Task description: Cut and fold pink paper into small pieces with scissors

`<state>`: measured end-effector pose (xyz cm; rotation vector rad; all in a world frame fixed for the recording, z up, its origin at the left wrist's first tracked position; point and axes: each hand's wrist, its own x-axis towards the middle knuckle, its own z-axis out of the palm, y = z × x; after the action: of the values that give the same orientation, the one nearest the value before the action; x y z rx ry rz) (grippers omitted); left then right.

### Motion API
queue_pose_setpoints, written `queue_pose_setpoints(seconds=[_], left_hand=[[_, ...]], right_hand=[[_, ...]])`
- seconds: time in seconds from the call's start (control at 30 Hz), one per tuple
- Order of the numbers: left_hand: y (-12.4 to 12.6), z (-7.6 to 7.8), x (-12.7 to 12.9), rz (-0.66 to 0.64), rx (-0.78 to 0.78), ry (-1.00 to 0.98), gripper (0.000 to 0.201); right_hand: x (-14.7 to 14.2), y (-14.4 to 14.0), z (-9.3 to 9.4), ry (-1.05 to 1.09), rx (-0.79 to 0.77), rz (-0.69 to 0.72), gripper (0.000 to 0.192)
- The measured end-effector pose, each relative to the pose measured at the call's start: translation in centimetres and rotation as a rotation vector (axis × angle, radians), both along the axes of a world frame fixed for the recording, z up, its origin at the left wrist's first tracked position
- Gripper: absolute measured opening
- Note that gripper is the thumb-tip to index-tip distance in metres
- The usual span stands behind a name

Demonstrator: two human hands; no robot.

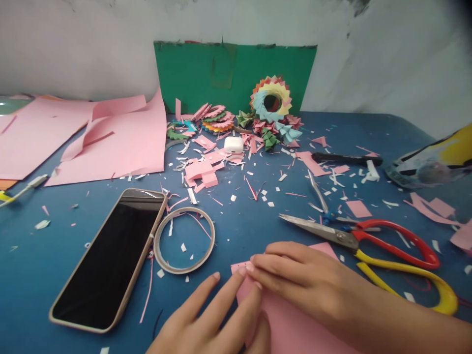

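Observation:
A sheet of pink paper lies at the front of the blue table, its far edge showing a narrow strip with small dark marks. My left hand rests at its left side, fingers spread, some fingertips touching the paper near that edge. My right hand lies across the sheet with fingers together, gripping the far edge beside the left fingertips; its thumb is hidden. Close to my right hand are scissors with one red and one yellow handle, blades parted. A roll of tape lies beyond my left hand.
A phone lies at left, larger pink sheets behind it. A green board leans on the wall, with a folded-paper ring before it. A white earbud case, a black cutter-like tool and paper scraps lie around.

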<state>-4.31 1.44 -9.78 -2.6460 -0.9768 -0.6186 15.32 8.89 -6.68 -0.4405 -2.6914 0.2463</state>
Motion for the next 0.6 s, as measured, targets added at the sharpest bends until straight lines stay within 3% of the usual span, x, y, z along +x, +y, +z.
queue_pose_setpoints(seconds=[0.23,0.6], left_hand=[[-0.1,-0.2,0.4,0.06,-0.088,0.001,0.029],[0.2,-0.1,0.1,0.02,-0.076,0.048,0.033]], right_hand=[[1.4,0.0,-0.1,-0.036,-0.043,-0.053,0.039],[2.9,0.4,0.3,-0.097,-0.034,-0.076,0.041]])
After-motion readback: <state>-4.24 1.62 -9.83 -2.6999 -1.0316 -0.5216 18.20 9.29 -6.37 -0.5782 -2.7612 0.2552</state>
